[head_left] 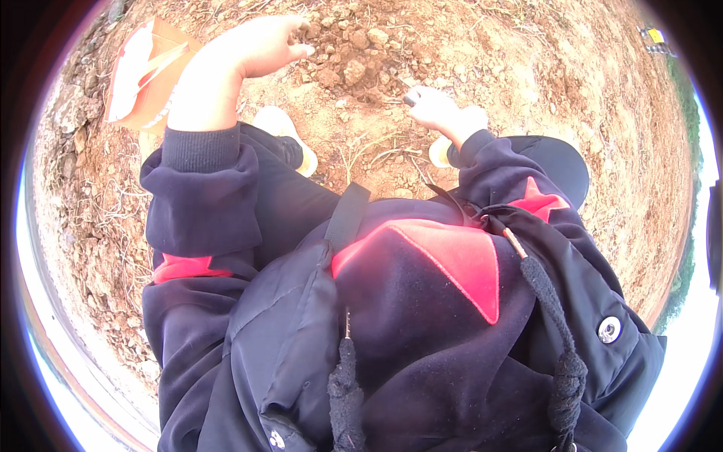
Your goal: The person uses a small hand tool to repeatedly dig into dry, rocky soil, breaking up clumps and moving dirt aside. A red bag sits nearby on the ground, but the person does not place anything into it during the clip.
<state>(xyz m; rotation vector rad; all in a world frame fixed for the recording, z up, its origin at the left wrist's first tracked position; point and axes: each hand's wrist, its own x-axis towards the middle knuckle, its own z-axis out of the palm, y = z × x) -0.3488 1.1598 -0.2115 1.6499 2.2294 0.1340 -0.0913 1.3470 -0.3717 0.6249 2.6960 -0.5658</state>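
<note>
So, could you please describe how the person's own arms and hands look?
The left hand and right hand wear no gloves. The left dark navy fabric sleeve, with a ribbed cuff, and the matching right sleeve each carry a bright red, pointed patch.

Beside the clods (354,72), my right hand (431,108) hides most of the tool (410,98); left of them, my left forearm (203,90) covers part of the orange bag (147,103).

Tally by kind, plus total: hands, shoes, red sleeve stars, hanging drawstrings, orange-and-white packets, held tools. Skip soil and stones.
Hands: 2
Shoes: 2
Red sleeve stars: 2
Hanging drawstrings: 2
Orange-and-white packet: 1
Dark-ended held tool: 1
Total: 10
</note>
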